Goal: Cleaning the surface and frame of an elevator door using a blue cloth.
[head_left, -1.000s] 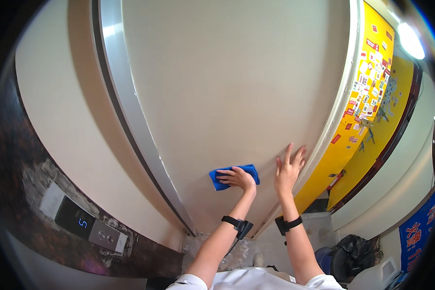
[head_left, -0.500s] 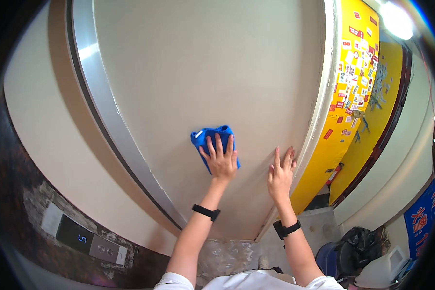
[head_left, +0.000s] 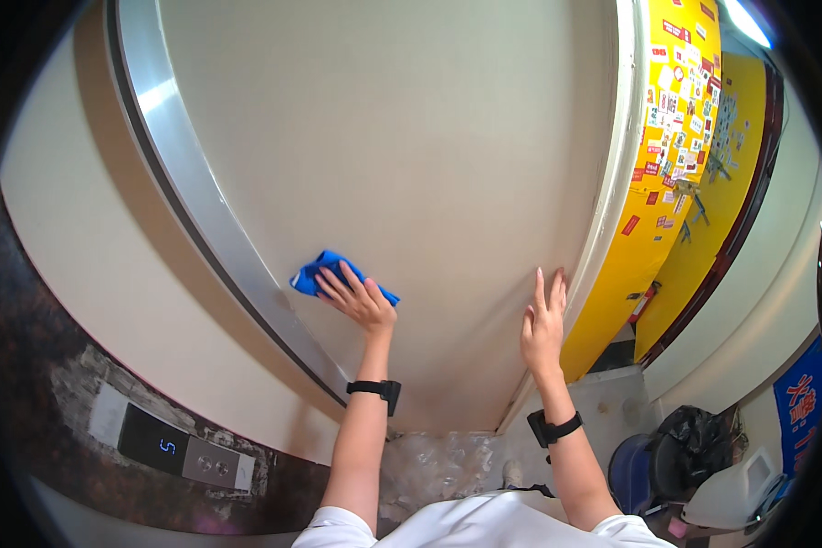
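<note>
A blue cloth (head_left: 309, 274) lies bunched against a pale beige wall panel (head_left: 402, 146). My left hand (head_left: 365, 303) presses it to the panel with the fingers spread over it, and the palm side is hidden. Farther right, my right hand (head_left: 543, 331) rests with straight fingers at the panel's right side, close to the off-white edge trim (head_left: 603, 228). Nothing shows in that hand. Each wrist wears a black band.
A silver metal strip (head_left: 169, 119) borders the panel on the left. Below it is a lift call panel (head_left: 187, 447). At right stand yellow doors (head_left: 630, 242) with many stickers. A black bag (head_left: 694, 434) and a white plastic container (head_left: 735, 493) sit at the lower right.
My left hand has slid the blue cloth leftward and slightly down across the panel, now tilted left. My right hand stays by the trim, its fingers now closer together. The view has shifted a little.
</note>
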`<action>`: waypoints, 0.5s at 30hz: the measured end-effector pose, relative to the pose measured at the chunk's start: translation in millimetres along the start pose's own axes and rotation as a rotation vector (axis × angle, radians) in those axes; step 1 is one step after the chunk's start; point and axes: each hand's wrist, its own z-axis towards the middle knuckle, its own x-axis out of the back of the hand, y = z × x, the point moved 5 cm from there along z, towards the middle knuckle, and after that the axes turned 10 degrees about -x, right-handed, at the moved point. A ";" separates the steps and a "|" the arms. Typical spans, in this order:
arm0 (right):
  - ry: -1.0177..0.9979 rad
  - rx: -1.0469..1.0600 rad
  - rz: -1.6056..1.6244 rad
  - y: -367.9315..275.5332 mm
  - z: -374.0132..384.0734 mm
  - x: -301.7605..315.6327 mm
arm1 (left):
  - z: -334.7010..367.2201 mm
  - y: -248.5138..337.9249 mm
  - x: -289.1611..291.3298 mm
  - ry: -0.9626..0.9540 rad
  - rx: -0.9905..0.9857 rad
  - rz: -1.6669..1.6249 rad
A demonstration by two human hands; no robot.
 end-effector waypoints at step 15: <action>-0.246 -0.223 0.231 66.2 -86.8 -31.8 | -99.2 154.2 -35.9 -0.272 0.193 -0.248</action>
